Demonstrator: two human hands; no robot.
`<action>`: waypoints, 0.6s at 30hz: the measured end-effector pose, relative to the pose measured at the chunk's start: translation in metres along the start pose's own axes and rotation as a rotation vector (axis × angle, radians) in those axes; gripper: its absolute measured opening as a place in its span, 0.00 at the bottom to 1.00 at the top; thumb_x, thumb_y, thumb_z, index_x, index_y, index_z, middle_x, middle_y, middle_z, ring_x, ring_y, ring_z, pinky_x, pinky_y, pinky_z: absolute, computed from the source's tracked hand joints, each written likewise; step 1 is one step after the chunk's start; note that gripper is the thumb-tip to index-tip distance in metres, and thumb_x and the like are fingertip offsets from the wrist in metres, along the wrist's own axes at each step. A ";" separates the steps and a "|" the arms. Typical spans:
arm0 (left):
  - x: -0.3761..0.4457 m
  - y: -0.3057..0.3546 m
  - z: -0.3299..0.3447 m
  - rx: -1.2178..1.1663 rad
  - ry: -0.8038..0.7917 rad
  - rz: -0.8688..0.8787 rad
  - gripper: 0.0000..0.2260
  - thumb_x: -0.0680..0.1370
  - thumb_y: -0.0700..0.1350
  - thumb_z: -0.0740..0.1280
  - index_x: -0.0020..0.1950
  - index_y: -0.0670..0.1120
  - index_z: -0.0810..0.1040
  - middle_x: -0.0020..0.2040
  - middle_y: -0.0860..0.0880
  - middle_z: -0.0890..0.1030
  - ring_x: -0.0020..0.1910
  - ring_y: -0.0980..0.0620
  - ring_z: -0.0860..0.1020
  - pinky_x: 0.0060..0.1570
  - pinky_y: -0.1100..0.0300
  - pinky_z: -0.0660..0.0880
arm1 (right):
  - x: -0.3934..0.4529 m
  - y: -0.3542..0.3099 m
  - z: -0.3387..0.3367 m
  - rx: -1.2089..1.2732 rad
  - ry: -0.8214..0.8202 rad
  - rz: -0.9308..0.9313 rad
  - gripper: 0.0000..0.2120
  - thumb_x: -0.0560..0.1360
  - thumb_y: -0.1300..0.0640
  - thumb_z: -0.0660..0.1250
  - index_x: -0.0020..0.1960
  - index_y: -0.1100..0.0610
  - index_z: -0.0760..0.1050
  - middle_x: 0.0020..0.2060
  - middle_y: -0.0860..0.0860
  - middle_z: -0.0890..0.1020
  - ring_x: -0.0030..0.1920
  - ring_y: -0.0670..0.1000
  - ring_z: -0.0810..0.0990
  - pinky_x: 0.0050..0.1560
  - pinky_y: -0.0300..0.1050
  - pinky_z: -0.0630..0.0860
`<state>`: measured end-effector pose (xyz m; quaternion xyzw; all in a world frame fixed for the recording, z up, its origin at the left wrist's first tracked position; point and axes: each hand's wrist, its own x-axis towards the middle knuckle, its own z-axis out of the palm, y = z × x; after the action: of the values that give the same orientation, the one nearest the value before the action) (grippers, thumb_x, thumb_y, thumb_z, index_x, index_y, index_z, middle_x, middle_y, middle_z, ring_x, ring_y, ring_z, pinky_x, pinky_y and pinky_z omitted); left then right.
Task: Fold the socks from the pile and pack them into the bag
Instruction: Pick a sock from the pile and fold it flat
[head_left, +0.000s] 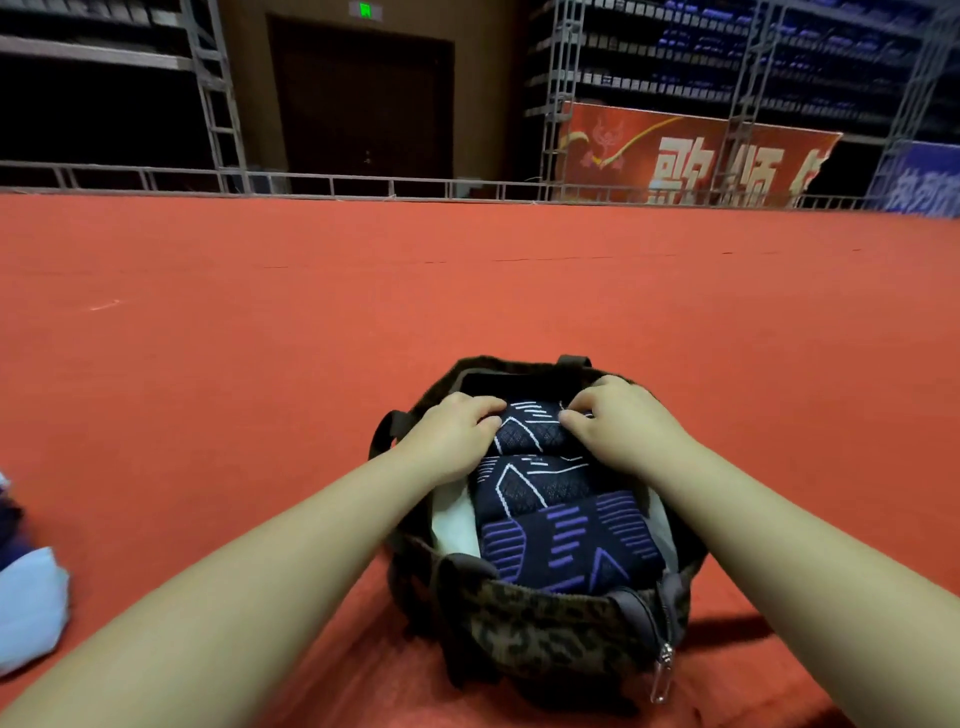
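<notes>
A leopard-print bag (545, 629) stands open on the red floor in front of me. Inside it lie three folded dark socks in a row: a purple-patterned one (566, 545) nearest me, a white-lined one (535, 483) in the middle, and another white-lined one (530, 428) at the far end. My left hand (452, 436) grips the left side of the far sock with curled fingers. My right hand (618, 426) pinches its right side. Both hands reach into the bag's mouth.
A light blue fabric item (28, 613) and some dark cloth (8, 514) lie at the left edge of the red floor (467, 291). A metal railing (363, 184), scaffolding and a red banner (691, 156) stand far behind.
</notes>
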<state>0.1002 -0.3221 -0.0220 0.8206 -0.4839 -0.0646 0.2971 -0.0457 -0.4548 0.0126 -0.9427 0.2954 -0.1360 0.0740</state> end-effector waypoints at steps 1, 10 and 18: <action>0.000 -0.003 0.000 0.017 -0.032 -0.023 0.17 0.81 0.49 0.55 0.69 0.51 0.71 0.69 0.49 0.71 0.69 0.48 0.68 0.68 0.51 0.64 | -0.002 -0.004 -0.002 -0.040 0.036 -0.074 0.15 0.78 0.45 0.58 0.52 0.50 0.81 0.58 0.50 0.77 0.60 0.55 0.74 0.59 0.50 0.72; -0.002 -0.005 0.008 0.159 -0.228 -0.167 0.20 0.81 0.58 0.47 0.74 0.61 0.59 0.72 0.43 0.64 0.73 0.42 0.59 0.71 0.45 0.57 | -0.002 -0.005 0.018 -0.057 -0.289 -0.089 0.22 0.79 0.39 0.49 0.64 0.48 0.70 0.62 0.52 0.71 0.66 0.55 0.66 0.66 0.55 0.65; -0.024 0.008 -0.024 -0.056 -0.070 -0.102 0.18 0.78 0.54 0.58 0.68 0.54 0.71 0.66 0.52 0.73 0.60 0.52 0.74 0.57 0.57 0.71 | -0.011 -0.016 -0.013 -0.009 -0.136 -0.065 0.17 0.75 0.41 0.59 0.56 0.49 0.75 0.57 0.50 0.78 0.58 0.53 0.75 0.59 0.52 0.72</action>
<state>0.0911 -0.2952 -0.0027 0.8327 -0.4497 -0.1218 0.2993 -0.0502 -0.4363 0.0262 -0.9593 0.2594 -0.0725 0.0852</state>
